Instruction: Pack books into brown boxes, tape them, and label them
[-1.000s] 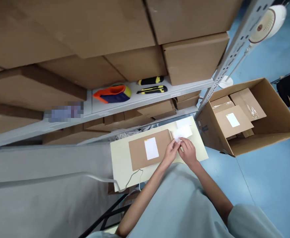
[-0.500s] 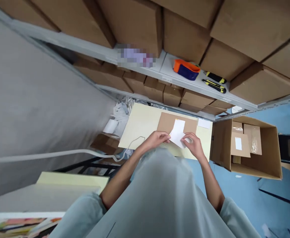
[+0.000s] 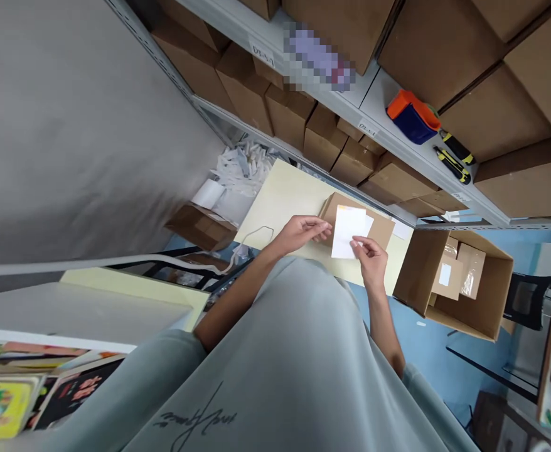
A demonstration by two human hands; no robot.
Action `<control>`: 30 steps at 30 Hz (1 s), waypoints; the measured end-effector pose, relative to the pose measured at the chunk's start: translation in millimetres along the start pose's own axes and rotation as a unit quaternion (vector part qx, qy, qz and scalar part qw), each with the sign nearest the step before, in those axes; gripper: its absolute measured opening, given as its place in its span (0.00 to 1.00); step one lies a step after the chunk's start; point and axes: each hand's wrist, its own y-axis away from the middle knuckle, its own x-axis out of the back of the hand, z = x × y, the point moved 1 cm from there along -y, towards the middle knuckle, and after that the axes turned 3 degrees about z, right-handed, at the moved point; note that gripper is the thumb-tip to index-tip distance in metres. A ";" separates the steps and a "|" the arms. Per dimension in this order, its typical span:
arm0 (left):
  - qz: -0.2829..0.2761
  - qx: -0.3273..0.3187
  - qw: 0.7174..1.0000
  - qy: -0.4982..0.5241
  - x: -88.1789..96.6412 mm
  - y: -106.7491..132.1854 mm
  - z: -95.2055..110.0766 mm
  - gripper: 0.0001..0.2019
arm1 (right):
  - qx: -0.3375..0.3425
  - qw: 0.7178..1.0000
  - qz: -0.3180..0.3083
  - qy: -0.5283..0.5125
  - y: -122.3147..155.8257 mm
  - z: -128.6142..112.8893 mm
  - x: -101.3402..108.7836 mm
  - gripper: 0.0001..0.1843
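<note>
1. Printed sheets (image 3: 2,408): coloured, far left of and below the brown parcel (image 3: 381,230), at the frame's lower corner.
2. Second counter (image 3: 129,292): pale top, well left of the parcel.
3. White cable (image 3: 195,262): runs from the left towards the parcel and ends in a loop on the counter (image 3: 280,198).
4. Small cardboard box (image 3: 200,226): left of the parcel, below the counter's edge, with a paper roll (image 3: 208,193) on it.
5. Paper scraps (image 3: 242,166): white heap, up and left of the parcel.
6. Counter: pale yellow and carries the parcel at its right end.
7. Left hand (image 3: 301,231): fingers drawn together, tips at the parcel's left edge, just beside the white sheet (image 3: 348,231). Whether it grips anything cannot be told.
8. White sheet: lies over the parcel's middle, upright oblong.
9. Right hand (image 3: 372,260): pinches the sheet's lower right edge between thumb and fingers.
10. Open carton (image 3: 473,317): just right of the parcel, on the blue floor, holding flat brown packets (image 3: 447,276).
11. Tape dispenser (image 3: 411,118): orange and blue, on the shelf above and right of the parcel, with two yellow-black knives (image 3: 454,157) beside it.
</note>
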 end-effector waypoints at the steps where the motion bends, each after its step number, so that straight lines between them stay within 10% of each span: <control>1: -0.028 0.007 1.000 -0.003 -2.2 4.7 0.7 0.28 | 0.006 0.999 0.035 0.005 -1.8 -2.3 -0.5 0.26; 30: -0.033 -0.035 0.998 -0.048 -70.3 30.4 10.4 0.18 | 0.075 0.987 0.140 0.038 8.9 -18.6 39.3 0.25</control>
